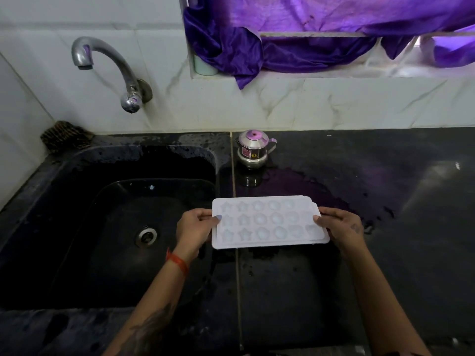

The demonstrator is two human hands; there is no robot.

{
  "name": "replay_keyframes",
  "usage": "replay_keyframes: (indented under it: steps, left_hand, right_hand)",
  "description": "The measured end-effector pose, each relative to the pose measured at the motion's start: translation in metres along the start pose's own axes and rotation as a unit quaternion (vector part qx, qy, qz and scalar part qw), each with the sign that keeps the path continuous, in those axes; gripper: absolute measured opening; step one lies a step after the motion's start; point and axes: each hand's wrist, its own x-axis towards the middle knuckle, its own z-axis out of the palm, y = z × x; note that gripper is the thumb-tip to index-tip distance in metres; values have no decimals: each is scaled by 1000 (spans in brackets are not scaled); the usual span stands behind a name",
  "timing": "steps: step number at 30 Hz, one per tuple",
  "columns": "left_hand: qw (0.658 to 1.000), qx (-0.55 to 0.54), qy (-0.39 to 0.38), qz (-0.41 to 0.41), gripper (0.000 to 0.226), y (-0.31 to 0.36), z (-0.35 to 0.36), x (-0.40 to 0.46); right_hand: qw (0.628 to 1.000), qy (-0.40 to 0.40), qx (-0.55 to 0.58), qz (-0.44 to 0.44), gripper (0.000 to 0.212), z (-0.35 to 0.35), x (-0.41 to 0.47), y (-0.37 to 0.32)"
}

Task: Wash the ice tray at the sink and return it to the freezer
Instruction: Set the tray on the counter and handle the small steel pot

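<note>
1. Ice tray [267,222], white, shaped cavities up, held level over the worktop [385,201] just right of the sink [102,227].
2. Left hand [196,227] and right hand [339,226] grip its short ends.
3. Washing likely not begun; next, carry it left under the tap [102,62].
4. Worktop black, wet; steel pot [253,149] near back edge.

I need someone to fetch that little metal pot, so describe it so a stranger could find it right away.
Start at the black sink under the curved wall tap; the dark countertop runs off to its right. Just past the sink's far right corner, near the tiled wall, stands the small steel pot. It is the only shiny metal vessel there, round-bellied with a knobbed lid, beyond the white ice tray.
</note>
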Motion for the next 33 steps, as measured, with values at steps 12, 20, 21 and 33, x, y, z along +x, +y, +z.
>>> replay_keyframes:
  steps: [12, 20, 21, 33]
  left_hand:
    - [998, 52, 1, -21, 11, -8, 15, -5]
    - [988, 132, 63, 48, 49, 4, 18, 6]
    - [986, 137, 64, 63, 52, 10, 20, 7]
    - [975, 163, 37, 150, 65, 65, 55, 57]
  right_hand:
    - [996, 1, -91, 6, 21, -11, 9, 10]
    - [979, 25, -195, -50, 41, -3, 9, -14]
    - [977, 30, -203, -63, 44, -1, 11, -18]
    - [963, -35, -215, -157, 62, 59, 55, -72]
